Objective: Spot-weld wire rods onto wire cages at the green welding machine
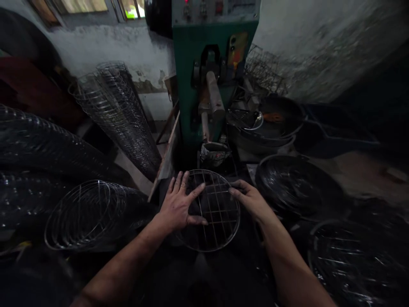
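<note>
A round wire rack [220,209], with crossing wires inside a ring, lies low in front of me. My left hand [180,204] rests on its left side, fingers spread and thumb stretched over the wires. At the upper right of the ring, my right hand [244,194] pinches the rim between thumb and fingers. Whether a loose wire is also in that pinch, I cannot tell. Just beyond the rack stands a green machine [188,85] with thick metal electrode arms [214,96] pointing toward me.
Tall stacks of wire rings [124,115] lean at the left, and another ring stack [84,215] lies nearer. On the right are a pan [284,117], a bundle of dark wires [287,185] and stacked racks [351,256]. A small bag-lined container [214,154] sits under the electrodes.
</note>
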A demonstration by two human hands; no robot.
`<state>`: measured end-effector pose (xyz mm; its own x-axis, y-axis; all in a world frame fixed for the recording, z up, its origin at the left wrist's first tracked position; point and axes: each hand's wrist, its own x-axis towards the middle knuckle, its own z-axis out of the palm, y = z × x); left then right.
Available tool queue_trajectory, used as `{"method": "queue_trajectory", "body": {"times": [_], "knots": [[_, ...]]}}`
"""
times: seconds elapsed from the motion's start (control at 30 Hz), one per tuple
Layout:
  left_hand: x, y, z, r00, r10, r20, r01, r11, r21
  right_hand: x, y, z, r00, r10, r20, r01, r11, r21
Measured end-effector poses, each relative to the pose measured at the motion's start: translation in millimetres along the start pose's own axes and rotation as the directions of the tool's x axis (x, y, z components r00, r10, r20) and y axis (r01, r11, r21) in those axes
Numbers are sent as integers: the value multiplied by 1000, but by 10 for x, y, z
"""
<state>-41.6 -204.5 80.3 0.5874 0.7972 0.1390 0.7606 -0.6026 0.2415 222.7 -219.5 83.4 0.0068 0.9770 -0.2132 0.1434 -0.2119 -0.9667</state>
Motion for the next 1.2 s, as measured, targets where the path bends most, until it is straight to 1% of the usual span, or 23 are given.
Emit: {"method": "queue_trajectory", "body": {"times": [0.07,0.1,0.13,0.2,0.23,0.27,0.3,0.33,0.4,0.43,0.53,0.6,0.67,0.8,0.87,0.9,0.93,0.97,1.03,1.1,1.13,1.2], "knots": [[1,24,-18,1000,-11,-13,11,1000,-7,-9,-73,-86,998,-18,63,23,996,-82],[2,36,-21,1000,-11,-17,11,1000,-7,2,-140,-133,996,-21,88,35,987,-154],[4,45,-19,1000,-9,-22,9,1000,-4,30,-222,-173,995,-28,93,50,968,-244],[8,58,-4,999,-1,-35,2,1000,11,140,-398,-206,995,-85,58,101,902,-419],[11,60,6,999,2,-40,-1,1000,20,221,-474,-192,991,-126,49,134,875,-465],[15,61,14,999,2,-44,-1,1000,28,314,-532,-159,986,-153,68,167,866,-471],[19,61,19,999,-2,-47,3,999,35,413,-567,-110,981,-153,121,191,880,-435],[23,59,20,999,-10,-49,12,999,39,512,-575,-50,972,-126,199,194,908,-372],[32,57,6,999,-24,-33,25,999,35,681,-522,73,945,-60,323,145,958,-246],[36,57,-6,999,-29,-18,29,999,31,744,-469,125,937,-36,348,110,975,-193],[47,57,-41,999,-34,11,33,999,19,845,-289,222,952,-12,306,33,998,-62],[55,60,-49,999,-39,6,39,999,18,866,-208,241,961,-3,275,8,1000,-17],[65,68,-44,999,-45,1,45,999,16,873,-182,240,965,0,261,3,1000,-10],[106,52,-32,998,-56,-5,55,998,-22,881,-223,227,968,15,251,-2,999,-52],[148,-16,-29,997,-67,-35,63,992,-109,880,-243,229,965,14,264,7,997,-77],[176,-70,-24,994,-91,-63,77,978,-193,878,-247,233,964,3,267,21,996,-86],[207,-136,-15,986,-139,-95,105,948,-300,874,-246,238,964,-17,266,43,995,-94],[238,-208,0,970,-208,-123,140,899,-415,868,-243,243,965,-43,258,71,992,-103],[291,-348,43,929,-345,-132,200,770,-606,848,-234,250,968,-94,234,124,985,-118],[322,-450,97,898,-429,-99,237,660,-713,824,-225,250,967,-112,230,144,981,-131],[329,-481,123,894,-444,-66,244,604,-759,816,-222,247,967,-111,231,145,980,-138],[330,-504,166,885,-466,18,250,441,-862,817,-217,238,968,-109,227,148,975,-164]]}}
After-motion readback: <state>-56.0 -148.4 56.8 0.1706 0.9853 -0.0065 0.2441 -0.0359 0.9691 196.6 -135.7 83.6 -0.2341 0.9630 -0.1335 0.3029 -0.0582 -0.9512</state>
